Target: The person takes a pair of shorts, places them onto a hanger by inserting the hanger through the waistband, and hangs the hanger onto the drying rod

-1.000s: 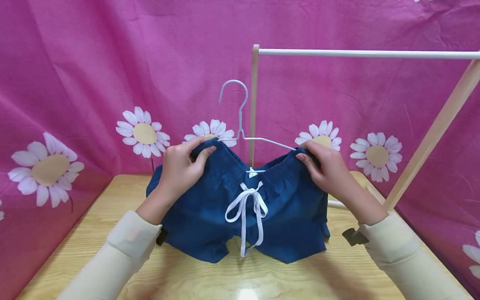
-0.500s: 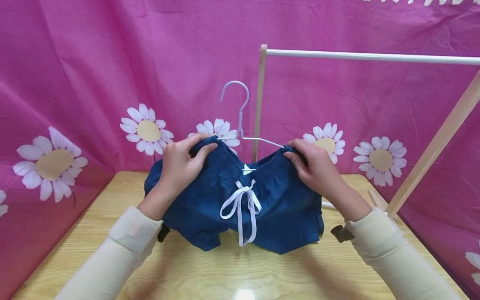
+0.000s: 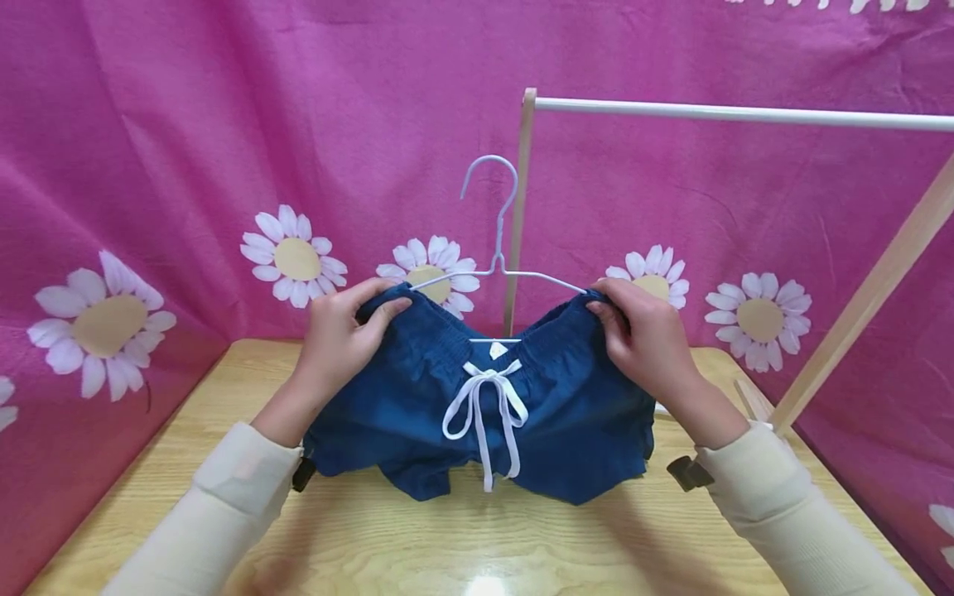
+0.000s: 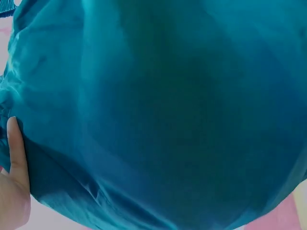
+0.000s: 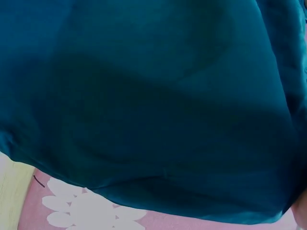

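Note:
Navy blue shorts (image 3: 566, 414) with a white drawstring bow (image 3: 488, 377) hang between both hands, above the tabletop. A white wire hanger (image 3: 501, 228) sits inside the waistband; its hook stands upright and its lower bar shows in the waist opening. The left hand (image 3: 341, 335) pinches the waistband's left end, thumb in front, close to the hanger's left shoulder. At the other end, the right hand (image 3: 647, 335) pinches the waistband beside the hanger's right shoulder. Blue cloth (image 4: 168, 105) fills most of the left wrist view, and likewise the cloth (image 5: 158, 110) in the right wrist view.
A garment rack with a white rail (image 3: 730, 113) and wooden posts (image 3: 864, 306) stands behind and to the right. Beneath the hands lies a wood-grain table (image 3: 395, 546). A pink curtain (image 3: 358, 108) with white daisies encloses the back and sides.
The hands first shift left, the right one more. Then they spread apart again, the left going left and the right going right. The hanger hook moves right, and both hanger shoulders show more evenly.

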`<state>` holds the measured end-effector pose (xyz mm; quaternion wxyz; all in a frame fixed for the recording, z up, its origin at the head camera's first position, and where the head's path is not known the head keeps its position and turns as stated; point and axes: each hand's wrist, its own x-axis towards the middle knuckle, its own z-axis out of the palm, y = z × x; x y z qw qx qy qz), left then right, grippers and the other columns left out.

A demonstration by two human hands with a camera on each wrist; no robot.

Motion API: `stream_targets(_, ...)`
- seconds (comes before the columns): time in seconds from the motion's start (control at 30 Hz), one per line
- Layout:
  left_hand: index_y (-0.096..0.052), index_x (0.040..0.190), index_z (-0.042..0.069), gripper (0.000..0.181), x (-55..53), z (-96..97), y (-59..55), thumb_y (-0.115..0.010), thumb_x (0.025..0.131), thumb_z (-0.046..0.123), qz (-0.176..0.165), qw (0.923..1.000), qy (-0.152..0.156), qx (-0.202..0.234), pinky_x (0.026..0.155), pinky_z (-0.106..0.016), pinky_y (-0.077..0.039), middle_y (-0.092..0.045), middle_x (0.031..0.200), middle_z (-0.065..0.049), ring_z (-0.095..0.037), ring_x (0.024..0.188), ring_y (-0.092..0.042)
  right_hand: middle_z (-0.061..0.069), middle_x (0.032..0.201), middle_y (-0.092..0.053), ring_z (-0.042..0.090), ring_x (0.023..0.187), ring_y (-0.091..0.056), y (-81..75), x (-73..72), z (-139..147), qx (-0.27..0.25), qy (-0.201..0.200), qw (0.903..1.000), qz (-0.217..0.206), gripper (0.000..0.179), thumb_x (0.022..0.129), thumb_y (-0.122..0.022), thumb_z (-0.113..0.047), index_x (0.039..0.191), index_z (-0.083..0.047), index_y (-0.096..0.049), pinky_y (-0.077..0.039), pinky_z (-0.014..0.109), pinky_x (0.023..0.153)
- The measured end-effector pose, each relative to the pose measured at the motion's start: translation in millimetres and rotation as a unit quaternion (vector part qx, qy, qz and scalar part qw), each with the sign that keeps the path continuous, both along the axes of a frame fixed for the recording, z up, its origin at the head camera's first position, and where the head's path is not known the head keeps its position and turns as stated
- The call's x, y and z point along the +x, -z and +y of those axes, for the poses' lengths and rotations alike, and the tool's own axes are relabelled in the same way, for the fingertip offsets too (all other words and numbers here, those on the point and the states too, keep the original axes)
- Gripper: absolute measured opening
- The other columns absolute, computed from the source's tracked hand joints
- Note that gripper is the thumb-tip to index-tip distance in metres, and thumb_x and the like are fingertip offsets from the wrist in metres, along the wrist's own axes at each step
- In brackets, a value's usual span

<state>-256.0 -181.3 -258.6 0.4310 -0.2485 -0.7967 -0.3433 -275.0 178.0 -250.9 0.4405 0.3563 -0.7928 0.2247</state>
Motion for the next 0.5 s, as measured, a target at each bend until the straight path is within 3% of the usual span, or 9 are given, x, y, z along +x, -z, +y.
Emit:
stream_targets(0.13,-0.076,0.112,0.003,0.025,-1.1,-7.2,2.4,-0.079,0.088,0.012,-0.004,0.9999,0.000,0.011,0.056,-0.012,-0.043,-0.077,0.095,-0.013,-0.022,0.069,-0.069,0.014,0.091,-0.069,0.026,0.075,-0.059,1.0,1.0,3.3,-0.014,0.012,0.9998,0.000,0.017,0.092,-0.068,0.002,0.109,0.001,-0.069,-0.055,0.044,0.076)
stream_targets(0.23,-0.076,0.111,0.003,0.024,-0.6,-12.0,3.4,-0.079,0.089,0.011,-0.010,0.9998,-0.003,0.016,0.061,-0.010,-0.044,-0.077,0.097,-0.013,-0.025,0.076,-0.072,0.015,0.091,-0.068,0.027,0.075,-0.059,2.1,0.9,5.9,-0.021,0.018,0.9996,0.001,0.018,0.092,-0.068,0.002,0.110,0.001,-0.069,-0.053,0.044,0.075)
stream_targets(0.37,-0.076,0.109,0.003,0.020,1.6,-17.1,3.3,-0.077,0.092,0.013,-0.024,0.9995,-0.011,0.017,0.059,-0.012,-0.047,-0.076,0.085,-0.011,-0.020,0.063,-0.068,0.015,0.093,-0.069,0.026,0.078,-0.059,3.5,1.0,9.6,-0.032,0.029,0.9991,0.002,0.018,0.092,-0.067,0.001,0.109,0.000,-0.069,-0.052,0.038,0.079)
stream_targets(0.5,-0.075,0.105,0.003,0.015,4.5,-21.0,2.0,-0.074,0.094,0.014,-0.042,0.9985,-0.014,0.031,0.053,-0.014,-0.049,-0.065,0.064,-0.007,-0.014,0.048,-0.060,0.017,0.098,-0.070,0.028,0.082,-0.062,4.3,2.2,14.5,-0.061,0.031,0.9976,-0.005,0.016,0.092,-0.068,0.001,0.109,0.002,-0.069,-0.047,0.015,0.089)
